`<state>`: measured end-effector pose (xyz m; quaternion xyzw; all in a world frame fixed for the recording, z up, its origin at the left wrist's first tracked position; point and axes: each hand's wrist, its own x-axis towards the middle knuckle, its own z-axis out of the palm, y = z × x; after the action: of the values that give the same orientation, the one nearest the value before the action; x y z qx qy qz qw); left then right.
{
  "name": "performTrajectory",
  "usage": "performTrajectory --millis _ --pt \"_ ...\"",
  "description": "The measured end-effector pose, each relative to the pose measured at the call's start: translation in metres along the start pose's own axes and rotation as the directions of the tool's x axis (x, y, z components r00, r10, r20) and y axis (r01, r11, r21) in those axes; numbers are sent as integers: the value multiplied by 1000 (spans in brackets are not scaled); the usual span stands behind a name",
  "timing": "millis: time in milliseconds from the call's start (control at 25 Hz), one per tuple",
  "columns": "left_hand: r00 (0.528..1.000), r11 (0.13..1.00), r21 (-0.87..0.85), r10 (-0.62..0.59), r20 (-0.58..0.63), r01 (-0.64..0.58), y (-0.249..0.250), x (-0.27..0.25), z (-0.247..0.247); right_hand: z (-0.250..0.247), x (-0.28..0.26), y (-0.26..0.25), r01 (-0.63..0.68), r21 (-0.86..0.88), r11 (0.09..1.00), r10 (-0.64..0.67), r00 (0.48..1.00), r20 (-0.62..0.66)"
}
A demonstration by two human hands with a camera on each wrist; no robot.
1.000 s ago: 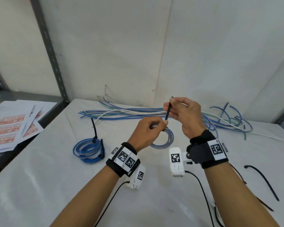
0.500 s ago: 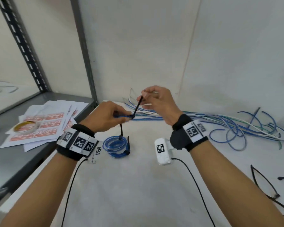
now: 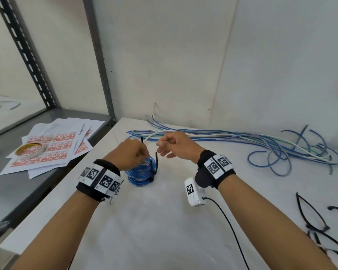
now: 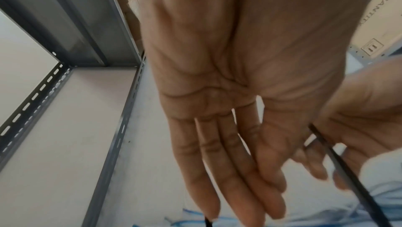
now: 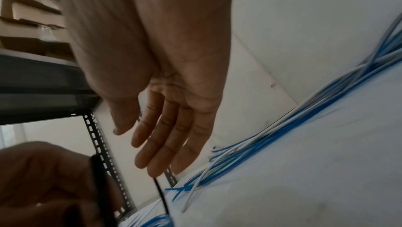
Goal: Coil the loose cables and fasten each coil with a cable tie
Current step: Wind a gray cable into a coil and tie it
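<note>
Left hand [image 3: 129, 152] hung over the blue coils [image 3: 141, 171] at the left-centre of the desk [image 3: 164, 221]. From the head view its fingers bent down onto the top coil, and a black tie [image 3: 143, 145] stuck up past the knuckles. From the left wrist view the fingers ran nearly straight, tips down at blurred blue cable. Whether it pinched the tie or the coil, I could not tell.

Right hand [image 3: 176, 146] hovered just right of the left, apart from it, fingers relaxed and spread, holding nothing. The right wrist view showed the palm bare and the fingers loose, with a tie end just beyond the fingertips [image 5: 152, 170].

Two coils appeared stacked, one upon the other. A second black tie [image 3: 154, 166] wrapped their right side, its tail standing up between the hands.

Loose cables [image 3: 232, 136], blue, white and some green, lay along the far edge of the desk against the wall and tangled into loops at the far right. Spare ties [image 3: 310, 217] lay at the near right.

On the grey shelf [image 3: 18, 182] to the left sat sheets of "FRAGILE" labels [image 3: 51, 149] with a tape roll [image 3: 29, 150] on top.
</note>
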<state>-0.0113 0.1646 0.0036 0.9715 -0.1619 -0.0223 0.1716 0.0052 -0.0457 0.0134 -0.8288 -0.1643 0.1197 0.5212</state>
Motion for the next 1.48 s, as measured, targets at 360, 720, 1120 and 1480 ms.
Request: performTrajectory --millis 360,720,1120,1480 --pt "975 976 -139 141 -171 -165 106 59 1 -144 -55 95 -519 -373 769 97 671 -735" --pt "965 928 -264 253 -72 -263 164 77 43 -204 -122 154 -493 188 849 378 321 -868" --pt "993 308 -946 -26 -116 -103 208 91 22 -155 -112 39 -12 -154 988 8 1000 -27" --pt "887 394 -804 317 -336 -446 190 59 -37 -139 -96 44 34 289 957 150 794 -589"
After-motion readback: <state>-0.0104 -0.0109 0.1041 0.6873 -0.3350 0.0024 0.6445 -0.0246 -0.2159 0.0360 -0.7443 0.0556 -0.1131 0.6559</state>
